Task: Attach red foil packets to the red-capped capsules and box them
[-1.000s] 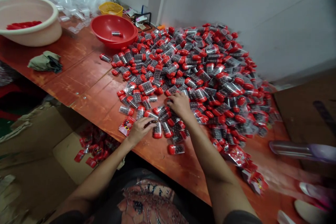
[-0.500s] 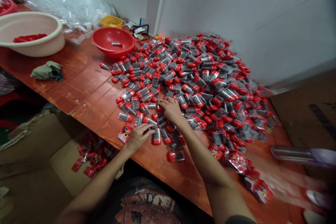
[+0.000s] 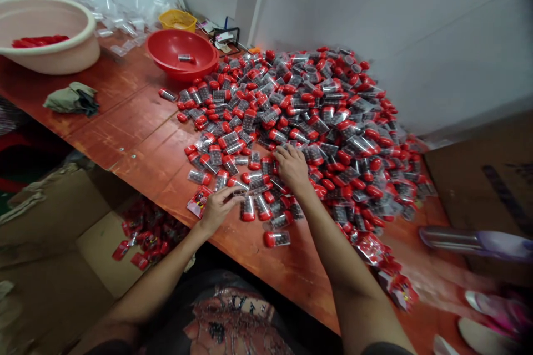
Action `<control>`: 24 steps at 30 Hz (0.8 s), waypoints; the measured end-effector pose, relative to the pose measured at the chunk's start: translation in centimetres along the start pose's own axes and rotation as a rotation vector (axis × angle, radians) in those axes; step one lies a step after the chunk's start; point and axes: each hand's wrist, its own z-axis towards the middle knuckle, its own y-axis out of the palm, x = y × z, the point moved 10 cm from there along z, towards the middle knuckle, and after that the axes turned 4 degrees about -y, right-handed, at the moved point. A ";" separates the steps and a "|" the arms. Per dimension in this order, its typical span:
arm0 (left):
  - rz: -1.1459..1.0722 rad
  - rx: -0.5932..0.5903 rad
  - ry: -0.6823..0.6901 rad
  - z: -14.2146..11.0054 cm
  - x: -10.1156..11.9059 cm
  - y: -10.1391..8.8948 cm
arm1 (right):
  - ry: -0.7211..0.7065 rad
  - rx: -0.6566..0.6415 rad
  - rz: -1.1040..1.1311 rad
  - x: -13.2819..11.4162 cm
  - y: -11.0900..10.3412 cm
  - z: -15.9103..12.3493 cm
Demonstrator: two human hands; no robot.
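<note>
Red-capped clear tubes (image 3: pixel 277 237) looked light, stiff, slick; I'd hold by the caps (image 3: pixel 268 239). My left hand (image 3: pixel 219 208) had fingers narrow, prob pinching one, hard to tell; right hand (image 3: pixel 292 168) fingers spread over tubes.

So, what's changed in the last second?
The right hand has slid rightward over the heap of red-capped clear packs, fingers spread on it, with nothing clearly picked up. The left hand stayed beside the red card. The red bowl and beige basin haven't changed.
</note>
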 end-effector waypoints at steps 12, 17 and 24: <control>0.078 0.226 0.000 0.1 0.0 -5.9 | 0.232 -0.093 0.327 -3.0 2.9 7.6; 0.116 0.407 -0.014 -0.1 -1.8 -9.8 | 0.290 -0.059 0.517 -1.7 4.7 9.7; 0.095 0.404 -0.047 0.6 -2.8 -9.9 | 0.254 -0.017 0.687 -1.8 5.6 11.5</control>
